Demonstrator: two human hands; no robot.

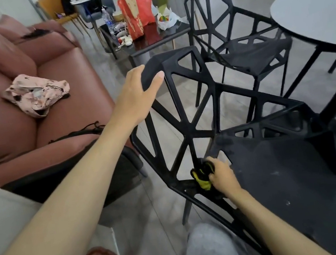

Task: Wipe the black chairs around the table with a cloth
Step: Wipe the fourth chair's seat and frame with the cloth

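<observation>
**Cloth at the base of the near chair's back**

The left hand (140, 92) grasps the top edge of the near black plastic chair with an open triangular lattice back (184, 111), fingers curled over the rim and thumb along its front. The right hand (220, 174) clenches a bunched yellow and black cloth (202, 179) and presses it against the lattice where the back meets the dusty, speckled seat.

A second black lattice chair (236, 36) stands just beyond the first, beside the round grey table on black legs (315, 13) at the right. Close on the left is a reddish-brown leather sofa (64, 81); a crumpled pink patterned fabric piece (35, 93) lies on its seat cushion and a black strap (80, 131) on its front edge.

Farther back, a low dark glass-topped table (162, 38) carries a red and orange paper bag (135, 14), a clear plastic bottle (106, 18), a white plastic bag and small cluttered items too blurred to tell apart. What the bags hold cannot be seen.
</observation>
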